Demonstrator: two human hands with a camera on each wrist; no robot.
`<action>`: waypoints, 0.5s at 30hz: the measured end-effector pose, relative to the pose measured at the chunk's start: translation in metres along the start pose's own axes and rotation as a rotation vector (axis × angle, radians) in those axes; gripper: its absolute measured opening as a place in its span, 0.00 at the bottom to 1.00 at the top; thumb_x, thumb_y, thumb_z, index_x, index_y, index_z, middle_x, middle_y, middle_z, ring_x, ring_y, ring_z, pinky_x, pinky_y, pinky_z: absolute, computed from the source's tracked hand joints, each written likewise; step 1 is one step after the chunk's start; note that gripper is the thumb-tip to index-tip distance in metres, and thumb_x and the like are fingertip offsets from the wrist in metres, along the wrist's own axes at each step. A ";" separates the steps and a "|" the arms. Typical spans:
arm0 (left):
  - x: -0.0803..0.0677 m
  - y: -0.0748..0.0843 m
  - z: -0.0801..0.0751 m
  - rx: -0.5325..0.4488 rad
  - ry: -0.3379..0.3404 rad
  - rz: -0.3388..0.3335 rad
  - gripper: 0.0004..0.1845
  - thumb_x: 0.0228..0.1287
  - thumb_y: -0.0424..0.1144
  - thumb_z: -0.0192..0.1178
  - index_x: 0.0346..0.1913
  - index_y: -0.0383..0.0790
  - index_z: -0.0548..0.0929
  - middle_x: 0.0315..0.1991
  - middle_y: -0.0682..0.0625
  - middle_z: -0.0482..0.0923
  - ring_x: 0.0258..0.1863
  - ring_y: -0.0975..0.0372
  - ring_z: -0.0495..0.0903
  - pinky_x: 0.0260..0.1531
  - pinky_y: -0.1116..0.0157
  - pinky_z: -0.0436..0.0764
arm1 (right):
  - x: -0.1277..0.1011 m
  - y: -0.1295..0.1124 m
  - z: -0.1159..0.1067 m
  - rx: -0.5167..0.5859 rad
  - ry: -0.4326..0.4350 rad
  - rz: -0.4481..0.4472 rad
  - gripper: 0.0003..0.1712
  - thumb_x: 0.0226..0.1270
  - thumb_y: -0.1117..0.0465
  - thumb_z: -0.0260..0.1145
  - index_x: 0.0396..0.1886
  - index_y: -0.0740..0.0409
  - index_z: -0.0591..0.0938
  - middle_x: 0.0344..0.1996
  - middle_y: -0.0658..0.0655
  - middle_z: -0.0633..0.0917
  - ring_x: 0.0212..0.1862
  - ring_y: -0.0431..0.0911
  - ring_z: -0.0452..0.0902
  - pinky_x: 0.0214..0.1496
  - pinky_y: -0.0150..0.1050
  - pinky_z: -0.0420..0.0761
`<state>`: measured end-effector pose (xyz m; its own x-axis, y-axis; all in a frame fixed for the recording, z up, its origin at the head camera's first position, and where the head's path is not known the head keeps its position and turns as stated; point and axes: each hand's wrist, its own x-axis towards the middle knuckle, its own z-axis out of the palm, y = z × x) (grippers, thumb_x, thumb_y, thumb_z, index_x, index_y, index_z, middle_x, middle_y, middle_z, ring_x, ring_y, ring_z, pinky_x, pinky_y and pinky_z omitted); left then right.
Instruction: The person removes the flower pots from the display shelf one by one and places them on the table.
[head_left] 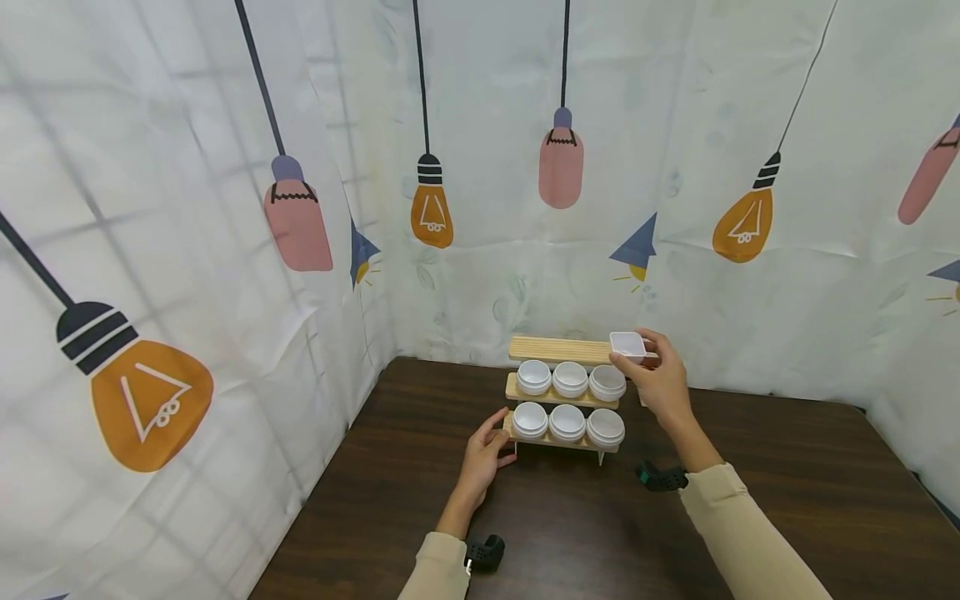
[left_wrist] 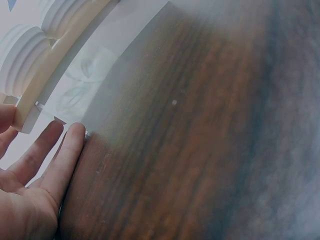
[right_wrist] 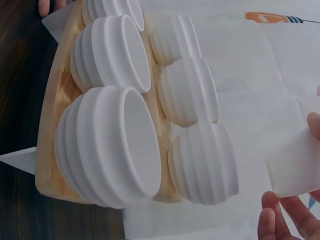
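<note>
My right hand (head_left: 660,379) pinched the small white cup (head_left: 627,343) by its rim, light and stiff, while my left hand (head_left: 486,454) lay open against the wooden rack (head_left: 562,396).

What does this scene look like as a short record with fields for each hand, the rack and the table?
Left hand: fingers relaxed, touching the lower left end of the wooden rack
Right hand: pinches a small square white cup at the rack's top right
Rack: three tiers, six round white cups on the lower two
Table: dark wood
</note>
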<state>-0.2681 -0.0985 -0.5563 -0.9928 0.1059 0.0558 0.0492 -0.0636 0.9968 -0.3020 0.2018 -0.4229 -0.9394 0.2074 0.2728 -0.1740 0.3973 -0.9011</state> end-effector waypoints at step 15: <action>-0.001 0.003 0.001 -0.017 0.006 -0.027 0.26 0.81 0.37 0.49 0.77 0.38 0.65 0.51 0.40 0.79 0.55 0.42 0.79 0.50 0.49 0.88 | -0.005 0.013 -0.012 -0.043 0.038 0.017 0.39 0.66 0.45 0.73 0.73 0.49 0.71 0.58 0.60 0.77 0.45 0.43 0.74 0.35 0.29 0.78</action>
<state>-0.2671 -0.0977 -0.5538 -0.9943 0.1023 0.0288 0.0209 -0.0776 0.9968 -0.2964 0.2170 -0.4320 -0.9300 0.2481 0.2713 -0.1447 0.4313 -0.8905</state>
